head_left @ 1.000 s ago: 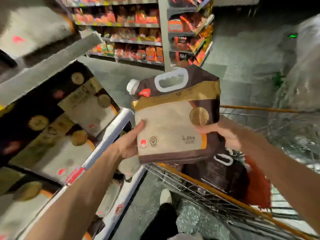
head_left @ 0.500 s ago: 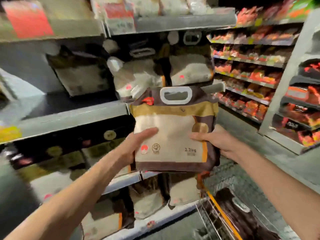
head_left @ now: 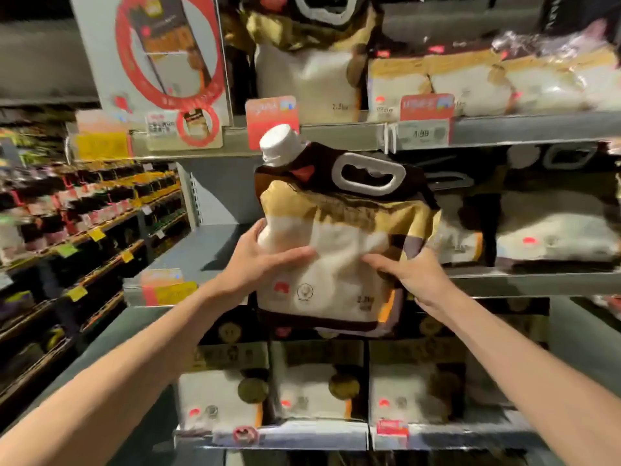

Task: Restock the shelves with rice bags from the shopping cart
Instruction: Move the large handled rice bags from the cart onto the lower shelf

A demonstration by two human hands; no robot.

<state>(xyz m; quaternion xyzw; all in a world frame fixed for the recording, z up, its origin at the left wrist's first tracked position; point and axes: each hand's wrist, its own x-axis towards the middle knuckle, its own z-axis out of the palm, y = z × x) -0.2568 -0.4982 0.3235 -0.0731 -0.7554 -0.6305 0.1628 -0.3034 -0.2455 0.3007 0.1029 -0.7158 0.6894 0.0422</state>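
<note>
Rice bag (head_left: pixel 336 250) is up off any surface, held upright between my two hands in front of the middle shelf (head_left: pixel 504 284). Its white cap (head_left: pixel 280 142) is at the top left corner, level with the front rail of the upper shelf (head_left: pixel 521 129), and its white handle (head_left: pixel 337 174) sits in the dark brown band beside the cap. The bottom of the bag hangs just lower than the middle shelf's front edge.

My left hand (head_left: pixel 258 264) grips the bag's left side, thumb up along the edge and fingers laid across the pale front panel. My right hand (head_left: pixel 413 274) grips the right side the same way, fingers reaching across the front towards the left ones without meeting them. Both are clamped on the bag.

Just right of the bag, matching stocked bags (head_left: pixel 551 237) lie on the middle shelf; whether the held bag touches them I cannot tell. Left of it the shelf surface shows bare grey. More bags (head_left: pixel 316 388) stand in a row on the shelf below, and others on the upper shelf behind a red price tag (head_left: pixel 425 121). A poster (head_left: pixel 151 62) stands at upper left.
</note>
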